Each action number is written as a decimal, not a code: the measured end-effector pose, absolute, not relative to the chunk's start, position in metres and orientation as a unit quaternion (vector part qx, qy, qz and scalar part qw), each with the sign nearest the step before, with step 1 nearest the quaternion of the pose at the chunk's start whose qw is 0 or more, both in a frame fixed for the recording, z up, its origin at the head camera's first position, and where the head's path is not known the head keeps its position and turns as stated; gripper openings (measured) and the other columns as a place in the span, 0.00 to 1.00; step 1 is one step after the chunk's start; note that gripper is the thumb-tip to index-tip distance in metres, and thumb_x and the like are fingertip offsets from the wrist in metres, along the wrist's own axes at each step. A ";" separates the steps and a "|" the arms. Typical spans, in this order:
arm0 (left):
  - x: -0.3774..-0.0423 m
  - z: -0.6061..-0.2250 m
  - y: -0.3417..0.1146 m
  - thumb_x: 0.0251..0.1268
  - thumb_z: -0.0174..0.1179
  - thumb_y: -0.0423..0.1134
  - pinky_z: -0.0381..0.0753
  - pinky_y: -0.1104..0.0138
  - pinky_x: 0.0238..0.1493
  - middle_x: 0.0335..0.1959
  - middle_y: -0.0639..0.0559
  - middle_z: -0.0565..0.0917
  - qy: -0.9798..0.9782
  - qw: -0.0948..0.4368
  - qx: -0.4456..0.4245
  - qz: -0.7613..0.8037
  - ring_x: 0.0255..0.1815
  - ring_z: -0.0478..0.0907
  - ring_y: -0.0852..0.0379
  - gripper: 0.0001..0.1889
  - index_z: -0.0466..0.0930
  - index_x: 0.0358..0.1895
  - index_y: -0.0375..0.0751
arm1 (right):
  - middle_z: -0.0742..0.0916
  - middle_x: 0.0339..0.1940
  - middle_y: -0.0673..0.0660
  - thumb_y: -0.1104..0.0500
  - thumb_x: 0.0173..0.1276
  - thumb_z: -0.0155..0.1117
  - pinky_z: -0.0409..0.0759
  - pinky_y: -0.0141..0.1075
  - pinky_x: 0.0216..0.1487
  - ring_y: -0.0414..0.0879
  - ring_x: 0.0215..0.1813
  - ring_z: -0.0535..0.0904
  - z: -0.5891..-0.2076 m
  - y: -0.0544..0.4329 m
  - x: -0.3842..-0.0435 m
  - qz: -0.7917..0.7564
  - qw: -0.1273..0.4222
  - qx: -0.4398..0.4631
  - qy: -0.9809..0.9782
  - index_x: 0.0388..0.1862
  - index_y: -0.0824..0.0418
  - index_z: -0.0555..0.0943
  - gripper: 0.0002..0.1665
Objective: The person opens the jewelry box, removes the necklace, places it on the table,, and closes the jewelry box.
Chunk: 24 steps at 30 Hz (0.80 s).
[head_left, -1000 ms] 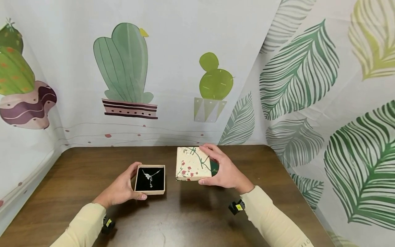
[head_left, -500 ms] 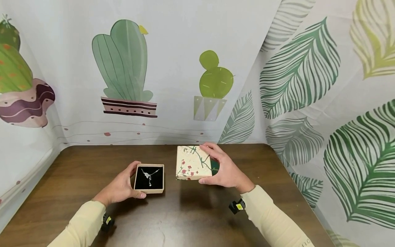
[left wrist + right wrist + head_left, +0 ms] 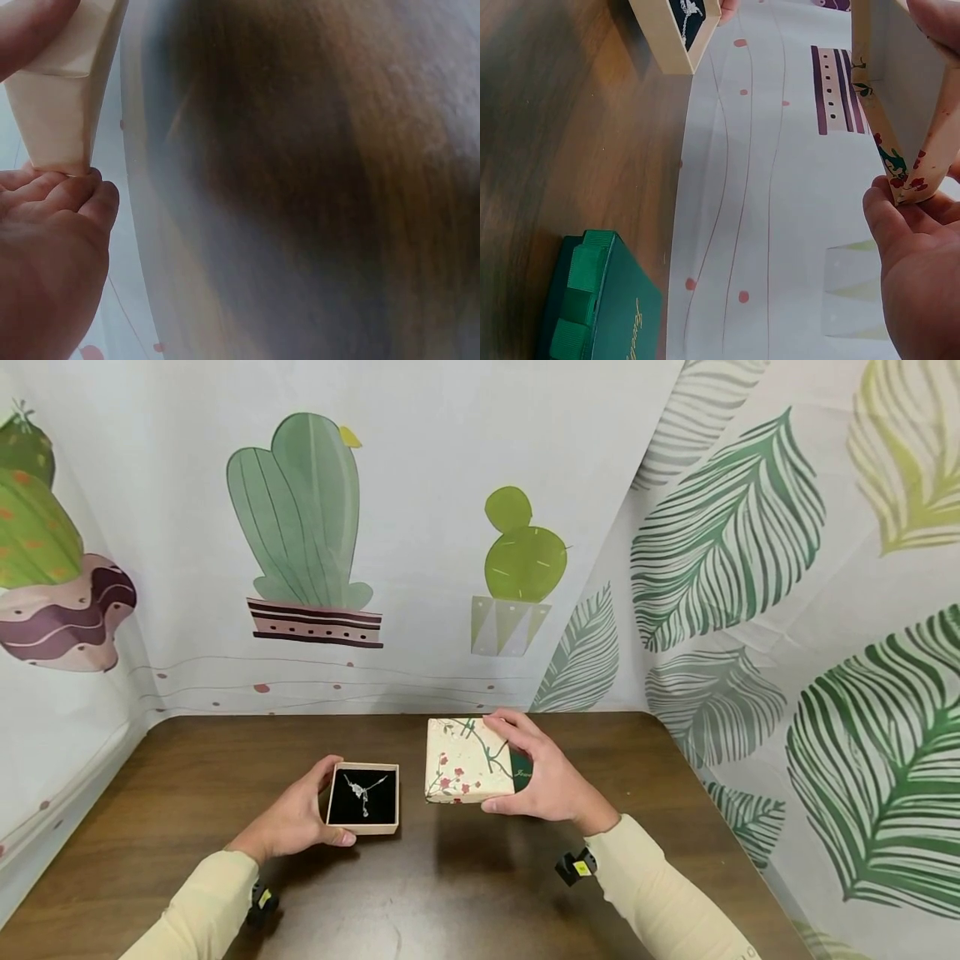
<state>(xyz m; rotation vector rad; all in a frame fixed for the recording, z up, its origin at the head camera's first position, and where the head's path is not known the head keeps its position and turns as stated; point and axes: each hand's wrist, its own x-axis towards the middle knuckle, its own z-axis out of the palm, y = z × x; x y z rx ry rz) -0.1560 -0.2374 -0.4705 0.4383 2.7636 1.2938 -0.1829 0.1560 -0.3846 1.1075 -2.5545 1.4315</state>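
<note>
- White fabric hangings (image 3: 420, 510), printed with cacti and leaves, surround a brown wood-grain table (image 3: 517, 910).
- Head view, left: the left hand (image 3: 288, 818) curves thumb and fingers around a square cream cardboard box base (image 3: 375, 829), gripping its near and far sides, presumably to leave the top uncovered. Inside, a silver-coloured pendant necklace (image 3: 363, 792) lies on black padding.
- Head view, centre: the right hand (image 3: 551, 777) holds a square cream cardboard lid (image 3: 465, 762), decorated with red blossoms and green twigs, between thumb and fingers. Lid and base are apart, so the necklace is exposed; a shadow below suggests that the lid is raised.
- Head view, behind the right hand: a dark-green box (image 3: 522, 771) with gold lettering, partly hidden.
- Left wrist view: thumb above, fingertips below; this opposed grip probably steadies the base. Its contents are out of sight.
- Right wrist view: the lid's hollow side shows, fingers supporting one corner. Below, the dark-green box, with ribbed green ribbon (image 3: 581, 281), rests on the table.
</note>
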 end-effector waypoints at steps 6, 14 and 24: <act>-0.156 -0.471 -0.238 0.34 0.88 0.45 0.71 0.72 0.62 0.61 0.41 0.81 0.894 0.029 0.143 0.424 0.67 0.77 0.40 0.64 0.56 0.76 0.30 | 0.70 0.77 0.55 0.56 0.47 0.88 0.74 0.31 0.65 0.48 0.69 0.70 -0.384 0.155 -0.182 0.458 0.007 0.355 -0.815 0.79 0.57 0.69 0.60; -0.156 -0.475 -0.240 0.34 0.88 0.46 0.74 0.68 0.63 0.62 0.40 0.81 0.897 0.029 0.147 0.416 0.64 0.79 0.44 0.64 0.56 0.76 0.29 | 0.69 0.77 0.54 0.54 0.48 0.87 0.74 0.41 0.67 0.48 0.69 0.69 -0.384 0.154 -0.181 0.448 0.006 0.354 -0.821 0.80 0.56 0.68 0.60; -0.158 -0.476 -0.241 0.32 0.89 0.48 0.74 0.65 0.63 0.61 0.42 0.82 0.907 0.035 0.138 0.397 0.60 0.79 0.49 0.65 0.57 0.76 0.29 | 0.69 0.77 0.55 0.55 0.49 0.88 0.74 0.37 0.66 0.48 0.69 0.70 -0.385 0.155 -0.180 0.459 0.002 0.362 -0.811 0.80 0.57 0.68 0.60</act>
